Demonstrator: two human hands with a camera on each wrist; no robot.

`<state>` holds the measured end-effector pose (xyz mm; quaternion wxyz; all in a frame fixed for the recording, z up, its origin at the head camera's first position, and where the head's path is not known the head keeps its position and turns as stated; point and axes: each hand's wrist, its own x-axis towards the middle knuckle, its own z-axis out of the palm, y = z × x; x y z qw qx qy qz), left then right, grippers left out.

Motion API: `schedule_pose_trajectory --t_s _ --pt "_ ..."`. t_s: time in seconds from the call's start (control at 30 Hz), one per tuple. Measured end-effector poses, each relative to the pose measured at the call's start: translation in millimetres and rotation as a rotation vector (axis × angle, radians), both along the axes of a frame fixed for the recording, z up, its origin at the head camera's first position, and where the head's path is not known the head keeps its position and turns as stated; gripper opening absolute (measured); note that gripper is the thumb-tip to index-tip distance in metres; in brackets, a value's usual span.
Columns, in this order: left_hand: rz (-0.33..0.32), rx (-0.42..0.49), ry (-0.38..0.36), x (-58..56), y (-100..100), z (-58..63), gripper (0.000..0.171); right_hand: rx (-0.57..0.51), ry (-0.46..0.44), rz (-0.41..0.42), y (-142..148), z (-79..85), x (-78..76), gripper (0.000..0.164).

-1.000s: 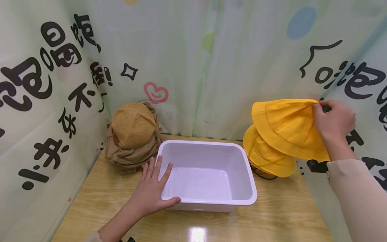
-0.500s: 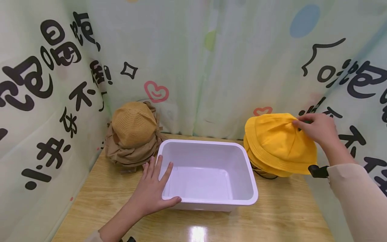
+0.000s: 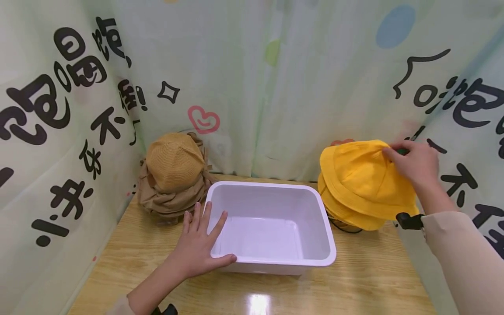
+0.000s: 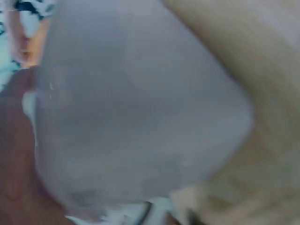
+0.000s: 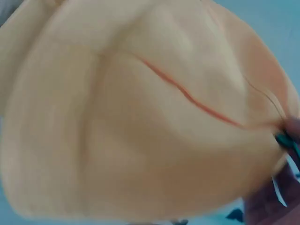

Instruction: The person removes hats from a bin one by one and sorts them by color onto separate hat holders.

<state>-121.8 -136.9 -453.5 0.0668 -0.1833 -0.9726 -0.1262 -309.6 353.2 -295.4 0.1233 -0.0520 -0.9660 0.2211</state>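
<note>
My right hand [image 3: 419, 164] pinches the crown of a yellow bucket hat [image 3: 366, 175] between thumb and fingers. The hat's brim hangs down over a second yellow hat [image 3: 350, 218], and most of that lower one is hidden. In the right wrist view the held hat [image 5: 140, 122] fills nearly the whole picture. A white plastic basin [image 3: 271, 263] stands in the middle of the table. My left hand [image 3: 198, 251] lies with spread fingers across the basin's left rim. The left wrist view is blurred and shows the basin's outer wall [image 4: 140, 103].
At the back left a tan straw hat [image 3: 175, 162] sits on top of brown cloth hats [image 3: 173, 203]. A black wire base [image 3: 344, 225] shows under the yellow hats. Printed curtains [image 3: 252, 87] enclose the wooden table [image 3: 354, 280] at the back and sides.
The right hand has brought the held yellow hat left and down over the other one, then raised it slightly. My left hand has stayed at the basin rim.
</note>
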Motion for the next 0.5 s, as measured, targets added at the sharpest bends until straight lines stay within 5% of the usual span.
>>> schedule_pose_trajectory --t_s 0.17,0.33,0.5 --pt "-0.157 0.028 -0.091 -23.7 22 53.1 0.092 -0.021 -0.078 0.121 -5 -17.4 -0.5 0.061" --pt "-0.359 0.217 -0.109 -75.8 81 107.5 0.071 -0.082 -0.045 0.139 -2 -22.3 3.1 0.068" --pt "-0.371 0.388 -0.292 -136.3 159 123.7 0.058 -0.179 -0.022 0.161 14 -26.0 6.1 0.07"
